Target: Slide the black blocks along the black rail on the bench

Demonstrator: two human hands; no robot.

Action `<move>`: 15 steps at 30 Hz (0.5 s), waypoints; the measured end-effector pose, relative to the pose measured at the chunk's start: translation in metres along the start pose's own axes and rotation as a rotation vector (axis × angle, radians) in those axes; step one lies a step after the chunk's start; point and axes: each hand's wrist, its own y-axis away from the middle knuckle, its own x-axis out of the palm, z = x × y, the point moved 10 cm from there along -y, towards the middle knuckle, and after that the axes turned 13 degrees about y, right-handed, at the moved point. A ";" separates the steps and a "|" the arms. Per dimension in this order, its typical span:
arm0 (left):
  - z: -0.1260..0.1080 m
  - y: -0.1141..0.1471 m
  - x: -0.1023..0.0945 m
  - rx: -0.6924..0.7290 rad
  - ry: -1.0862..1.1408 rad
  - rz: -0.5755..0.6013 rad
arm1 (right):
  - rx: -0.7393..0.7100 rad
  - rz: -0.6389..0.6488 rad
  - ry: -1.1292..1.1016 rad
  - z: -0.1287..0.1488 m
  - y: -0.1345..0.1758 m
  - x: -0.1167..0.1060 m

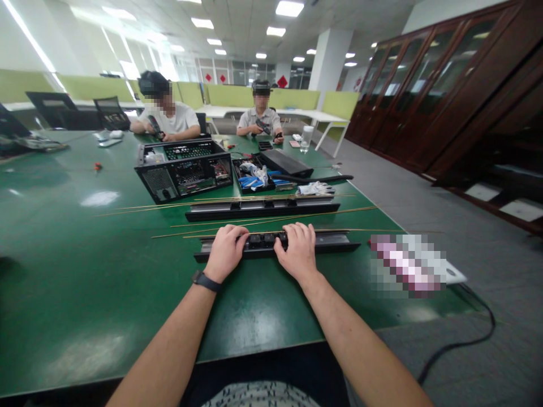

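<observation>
A long black channel with a grey metallic inside lies crosswise on the table in front of me. Small black blocks sit in its middle, between my hands. My left hand, with a dark band on its wrist, grips the channel left of the blocks, fingers curled over the far side. On the right, my right hand closes over the channel beside the blocks, its thumb pointing inward. Thin brass-coloured rods run along the far edge; the fingers partly hide them.
A second black channel lies beyond, with more thin rods around it. Farther back stand an opened computer case, a box of gloves and tools and a white glove. A blurred pink-and-white item lies right. Two people sit opposite.
</observation>
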 end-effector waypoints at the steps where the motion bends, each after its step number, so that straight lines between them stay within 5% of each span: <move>1: -0.001 0.000 0.002 0.002 0.004 0.003 | 0.000 0.001 0.001 0.000 0.000 0.000; 15: 0.006 0.006 -0.010 0.003 -0.059 -0.037 | 0.022 0.015 -0.025 -0.001 0.000 0.000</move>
